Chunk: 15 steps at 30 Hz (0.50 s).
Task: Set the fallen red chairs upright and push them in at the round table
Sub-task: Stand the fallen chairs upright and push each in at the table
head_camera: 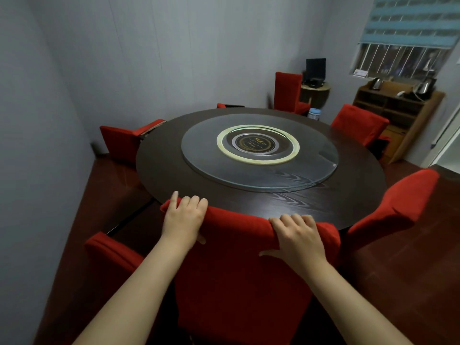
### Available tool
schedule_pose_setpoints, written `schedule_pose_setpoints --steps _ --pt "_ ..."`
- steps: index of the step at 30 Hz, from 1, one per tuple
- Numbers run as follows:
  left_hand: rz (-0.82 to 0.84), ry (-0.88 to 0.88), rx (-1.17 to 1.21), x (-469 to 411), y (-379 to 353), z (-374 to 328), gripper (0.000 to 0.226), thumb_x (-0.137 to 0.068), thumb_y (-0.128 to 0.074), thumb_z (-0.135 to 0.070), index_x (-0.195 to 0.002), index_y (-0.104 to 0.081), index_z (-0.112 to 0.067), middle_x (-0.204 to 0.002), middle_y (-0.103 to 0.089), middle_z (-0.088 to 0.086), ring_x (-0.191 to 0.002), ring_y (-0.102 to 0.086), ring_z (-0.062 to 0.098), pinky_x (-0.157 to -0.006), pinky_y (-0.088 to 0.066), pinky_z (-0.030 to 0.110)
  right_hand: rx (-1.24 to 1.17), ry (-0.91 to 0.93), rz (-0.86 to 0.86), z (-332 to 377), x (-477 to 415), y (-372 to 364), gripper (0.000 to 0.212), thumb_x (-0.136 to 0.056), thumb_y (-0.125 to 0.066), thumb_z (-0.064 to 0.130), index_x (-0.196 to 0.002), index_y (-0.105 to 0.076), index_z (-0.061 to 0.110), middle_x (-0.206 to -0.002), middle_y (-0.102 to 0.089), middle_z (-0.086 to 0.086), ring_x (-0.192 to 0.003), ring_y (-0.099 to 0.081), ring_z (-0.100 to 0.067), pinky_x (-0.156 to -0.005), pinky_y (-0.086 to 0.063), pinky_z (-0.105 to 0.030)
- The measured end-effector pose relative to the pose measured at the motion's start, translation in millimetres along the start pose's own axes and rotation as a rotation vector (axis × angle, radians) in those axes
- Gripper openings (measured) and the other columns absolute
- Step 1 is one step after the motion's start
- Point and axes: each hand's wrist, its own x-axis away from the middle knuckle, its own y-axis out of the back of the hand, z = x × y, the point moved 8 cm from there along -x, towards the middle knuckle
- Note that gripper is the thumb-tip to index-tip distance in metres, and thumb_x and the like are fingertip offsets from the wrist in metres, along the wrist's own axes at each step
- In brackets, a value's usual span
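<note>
A red chair (239, 270) stands upright right in front of me, its back touching the near edge of the dark round table (336, 202). My left hand (183, 220) grips the top left corner of the chair back, fingers curled over the edge. My right hand (297, 239) grips the top right part of the same back. Other red chairs stand around the table: one at near left (112, 255), one at far left (124, 140), one at near right (398, 207), one at far right (358, 123). A low red chair part (221, 105) shows behind the table's far edge.
A glass turntable (258, 153) lies on the table's middle. Another red chair (286, 92) stands by the back wall next to a small stand with a monitor (315, 67). A wooden shelf unit (398, 115) is at the right under a window. The floor is dark red.
</note>
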Motion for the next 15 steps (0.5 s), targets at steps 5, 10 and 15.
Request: schedule_pose_setpoints --steps 5,10,15 --pt "-0.047 -0.046 0.055 -4 1 -26 0.078 -0.059 -0.078 -0.059 -0.117 -0.039 -0.023 -0.115 -0.046 -0.003 -0.111 -0.044 0.021 -0.1 -0.029 0.043 0.074 0.03 0.061 -31 -10 -8 0.083 -0.043 -0.07 0.081 -0.097 -0.069 0.018 -0.081 -0.062 -0.001 -0.076 -0.062 -0.026 -0.073 -0.046 -0.04" --pt "-0.035 -0.021 0.035 -9 0 -23 0.082 -0.059 -0.076 -0.062 -0.121 -0.038 -0.024 -0.115 -0.045 -0.002 -0.111 -0.043 0.021 -0.098 -0.031 0.045 0.025 -0.006 0.091 -33 -11 -11 0.084 -0.04 -0.073 0.078 -0.101 -0.068 0.02 -0.084 -0.062 0.0 -0.081 -0.061 -0.026 -0.076 -0.046 -0.04" --pt "-0.071 0.005 -0.034 9 -3 -30 0.085 -0.057 -0.075 -0.065 -0.121 -0.037 -0.024 -0.114 -0.046 -0.002 -0.108 -0.046 0.02 -0.096 -0.033 0.043 -0.031 -0.073 0.057 -32 8 -11 0.082 -0.039 -0.075 0.076 -0.103 -0.065 0.025 -0.086 -0.059 0.003 -0.082 -0.058 -0.024 -0.078 -0.041 -0.04"
